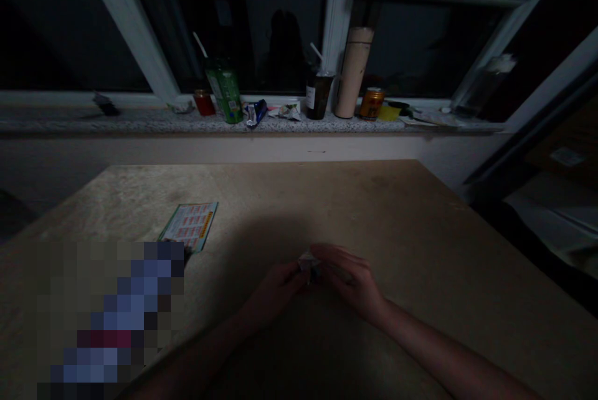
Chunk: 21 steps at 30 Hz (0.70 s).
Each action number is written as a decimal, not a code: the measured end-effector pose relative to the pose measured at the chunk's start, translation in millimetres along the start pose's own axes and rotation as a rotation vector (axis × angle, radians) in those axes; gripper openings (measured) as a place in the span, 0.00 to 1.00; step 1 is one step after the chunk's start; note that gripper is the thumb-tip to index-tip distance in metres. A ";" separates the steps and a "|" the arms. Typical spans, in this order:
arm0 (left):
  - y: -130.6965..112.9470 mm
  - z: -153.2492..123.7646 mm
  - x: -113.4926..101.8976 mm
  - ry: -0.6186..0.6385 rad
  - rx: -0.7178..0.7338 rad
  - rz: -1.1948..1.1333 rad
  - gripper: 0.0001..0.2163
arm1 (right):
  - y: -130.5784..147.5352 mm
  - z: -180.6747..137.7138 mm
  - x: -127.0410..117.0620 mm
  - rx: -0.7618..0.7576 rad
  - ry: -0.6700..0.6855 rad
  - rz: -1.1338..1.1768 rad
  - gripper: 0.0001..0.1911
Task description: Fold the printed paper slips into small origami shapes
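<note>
Over the near middle of the wooden table (pixel 299 188), my two hands meet around a small piece of folded paper (pixel 307 259). It looks pale, with a darker patch low on it; dim light and my fingers hide most of its shape. My left hand (pixel 279 283) pinches it from the left. From the right, my right hand (pixel 351 275) closes on it with fingers bent over its far side. Away to the left lies a flat printed sheet or booklet (pixel 190 225) with rows of red print, untouched by either hand.
A blurred-out bluish object (pixel 126 300) lies at the near left. Beyond the table, the stone windowsill (pixel 280 127) bears a green bottle (pixel 228 93), a dark cup with a straw (pixel 318 95), a tall pinkish flask (pixel 354 73), an orange can (pixel 372 104) and crumpled wrappers (pixel 255 113).
</note>
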<state>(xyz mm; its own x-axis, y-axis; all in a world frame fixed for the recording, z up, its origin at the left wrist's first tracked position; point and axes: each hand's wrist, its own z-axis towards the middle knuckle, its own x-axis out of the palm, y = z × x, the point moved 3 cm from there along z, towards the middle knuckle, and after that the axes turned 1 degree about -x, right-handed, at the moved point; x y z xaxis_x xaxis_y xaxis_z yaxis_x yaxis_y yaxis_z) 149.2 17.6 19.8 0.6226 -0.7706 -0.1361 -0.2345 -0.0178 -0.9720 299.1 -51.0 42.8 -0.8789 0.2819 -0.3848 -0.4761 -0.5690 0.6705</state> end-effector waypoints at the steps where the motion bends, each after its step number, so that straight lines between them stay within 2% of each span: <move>1: -0.4 0.2 -0.6 -0.005 -0.013 -0.031 0.12 | 0.3 0.6 -0.2 -0.029 0.021 -0.013 0.20; 8: 3.1 1.4 -2.7 0.023 -0.092 -0.356 0.11 | -1.9 2.8 1.1 -0.164 0.172 -0.052 0.20; 14: 13.0 2.3 -5.2 0.019 -0.093 -0.587 0.08 | -1.0 1.7 3.2 -0.203 0.226 -0.052 0.19; 17: 15.1 3.7 -5.8 0.041 -0.074 -0.623 0.11 | -2.5 0.9 4.5 -0.198 0.231 -0.055 0.18; 21: 13.1 4.1 -5.2 0.046 -0.073 -0.496 0.13 | -3.3 1.3 5.0 -0.198 0.236 -0.057 0.16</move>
<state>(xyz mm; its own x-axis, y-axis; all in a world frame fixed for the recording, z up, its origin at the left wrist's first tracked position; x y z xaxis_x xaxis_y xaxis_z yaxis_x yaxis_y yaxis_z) 145.9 24.0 6.9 0.6389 -0.6857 0.3487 0.0281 -0.4322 -0.9013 296.3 -46.8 39.5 -0.8085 0.1438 -0.5707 -0.4891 -0.7035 0.5156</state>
